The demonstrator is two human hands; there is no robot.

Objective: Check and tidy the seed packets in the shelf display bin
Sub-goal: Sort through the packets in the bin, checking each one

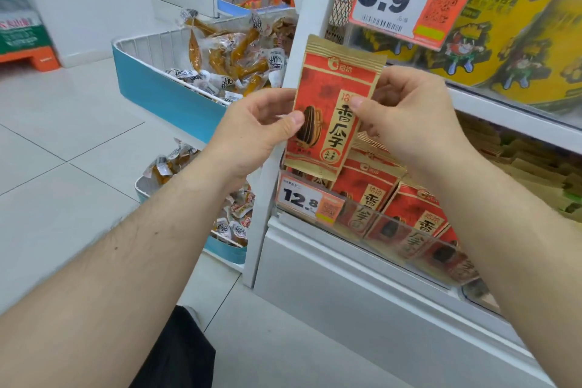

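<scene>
Both hands are pinching one red-and-gold seed packet (333,110) and holding it upright in front of the shelf post: left hand (252,129) with its thumb on the packet's left edge, right hand (406,113) with its thumb on the right edge. Right below it, more matching packets (406,201) stand in the clear-fronted display bin (393,239), next to a 12.8 price tag (310,202). Over on the left there's a blue basket (163,94) of wrapped snacks, and yellow tubs (507,25) sit on the shelf above right.

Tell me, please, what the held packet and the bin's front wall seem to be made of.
Packet: probably matte paper-like laminate; its face shows no glare and its top edge is crimped. Bin front: apparently clear glossy plastic; the packets behind show through it.
</scene>
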